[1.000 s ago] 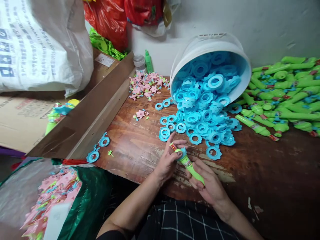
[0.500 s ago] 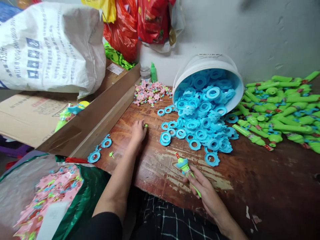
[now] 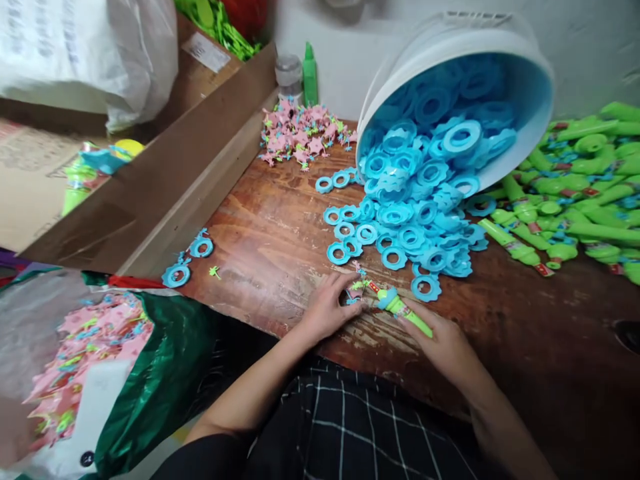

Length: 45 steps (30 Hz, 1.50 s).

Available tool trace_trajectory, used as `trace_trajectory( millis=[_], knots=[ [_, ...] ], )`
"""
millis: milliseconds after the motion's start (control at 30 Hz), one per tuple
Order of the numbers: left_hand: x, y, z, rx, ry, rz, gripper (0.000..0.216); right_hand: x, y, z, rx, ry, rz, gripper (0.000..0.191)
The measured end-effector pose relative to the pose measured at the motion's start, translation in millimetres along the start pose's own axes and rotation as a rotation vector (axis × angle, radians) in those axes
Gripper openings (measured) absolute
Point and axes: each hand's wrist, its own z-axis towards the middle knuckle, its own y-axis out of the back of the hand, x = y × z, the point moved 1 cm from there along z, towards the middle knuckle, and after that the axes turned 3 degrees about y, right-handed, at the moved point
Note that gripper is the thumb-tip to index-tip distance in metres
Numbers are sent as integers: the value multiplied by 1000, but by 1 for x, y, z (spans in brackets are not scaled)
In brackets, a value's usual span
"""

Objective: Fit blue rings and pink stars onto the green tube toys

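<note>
In my right hand (image 3: 443, 339) is a light-green plastic toy stick (image 3: 417, 321) with a blue scalloped ring (image 3: 387, 298) round its upper part. A red tip (image 3: 373, 287) points up and to the left. My left hand (image 3: 327, 308) is beside that tip, thumb and fingers curled round a small pink, green and blue plastic piece (image 3: 356, 287). The piece looks close to the red tip; whether they touch I cannot tell. Loose blue rings (image 3: 395, 258) lie just beyond my hands.
A white bucket (image 3: 543, 87) lies on its side, spilling blue rings. Green toy sticks (image 3: 575, 193) are heaped at right. Small pink star pieces (image 3: 300, 133) are piled at the back. A wooden ledge (image 3: 200, 207) borders the left. Below it, a green bag (image 3: 165, 347) holds more pink pieces.
My left hand has moved right and nearer me from the table's middle, bringing the small piece to the toy stick's tip. The view has shifted down and closer.
</note>
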Motion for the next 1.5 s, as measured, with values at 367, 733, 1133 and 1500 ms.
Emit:
trace_trajectory(
  millis=[367,733,1133,1500],
  knots=[
    [6,-9,12,-30,-59,-32,46,6,6,-12,-39,61,28,47],
    [12,-9,15,-2,-48,-51,49,18,-9,-10,-32,18,-16,45],
    [15,-8,17,9,-85,-3,49,81,26,8,96,204,-553,34],
    [13,18,21,133,-57,-80,66,110,27,40,134,241,-667,24]
  ],
)
